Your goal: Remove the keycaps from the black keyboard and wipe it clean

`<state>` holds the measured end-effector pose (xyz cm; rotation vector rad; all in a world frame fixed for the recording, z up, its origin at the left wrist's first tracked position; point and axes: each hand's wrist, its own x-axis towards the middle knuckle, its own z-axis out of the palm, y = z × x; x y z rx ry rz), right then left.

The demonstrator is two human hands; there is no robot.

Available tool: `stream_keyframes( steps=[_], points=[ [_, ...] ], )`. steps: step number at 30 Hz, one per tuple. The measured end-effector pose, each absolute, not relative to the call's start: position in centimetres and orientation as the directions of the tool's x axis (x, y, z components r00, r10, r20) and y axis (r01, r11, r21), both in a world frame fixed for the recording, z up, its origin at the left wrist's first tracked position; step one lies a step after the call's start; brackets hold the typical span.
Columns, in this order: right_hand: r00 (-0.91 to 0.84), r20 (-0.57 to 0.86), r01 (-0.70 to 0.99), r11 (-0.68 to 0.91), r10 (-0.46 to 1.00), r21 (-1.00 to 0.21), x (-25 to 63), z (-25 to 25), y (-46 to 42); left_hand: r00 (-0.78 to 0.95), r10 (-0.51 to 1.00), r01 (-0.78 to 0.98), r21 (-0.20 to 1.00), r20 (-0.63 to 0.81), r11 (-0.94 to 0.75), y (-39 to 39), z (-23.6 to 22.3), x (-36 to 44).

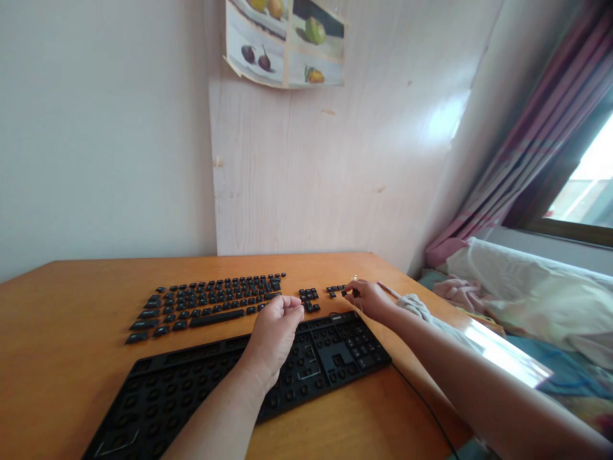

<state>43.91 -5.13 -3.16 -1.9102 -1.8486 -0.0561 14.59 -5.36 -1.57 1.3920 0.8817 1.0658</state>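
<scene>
A black keyboard (330,358) lies slantwise on the table, most of its key positions bare, with keys still seated at its right end. My left hand (275,332) is held over its middle, fingers curled and thumb pressed to them; whatever may be between them is hidden. Reaching beyond the keyboard's right end, my right hand (371,299) has its fingertips closed on a small black keycap (355,292). Beside those fingertips sit a few loose keycaps (332,291). More loose keycaps (215,297) are laid out in rows behind the keyboard, and a small group (309,295) lies between.
The wooden table (71,332) meets a wall at the back. A grey cloth cord (416,306) lies to the right of my right hand. A black cable (421,399) runs from the keyboard toward the front edge. Bedding (527,294) is heaped at the right.
</scene>
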Motion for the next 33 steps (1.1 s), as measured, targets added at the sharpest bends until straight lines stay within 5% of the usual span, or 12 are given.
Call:
stream_keyframes(
  steps=[21, 33],
  points=[
    [0.055, 0.289, 0.953, 0.036, 0.956, -0.3, 43.9, -4.4, -3.1, 0.314, 0.945, -0.055, 0.996, 0.09, -0.076, -5.4, -1.7, 14.6],
    [0.09, 0.47, 0.913, 0.115, 0.878, -0.391, 42.3, -1.0, -7.1, 0.328, 0.938, -0.004, 0.993, 0.116, -0.121, -5.3, -1.8, 14.6]
  ],
)
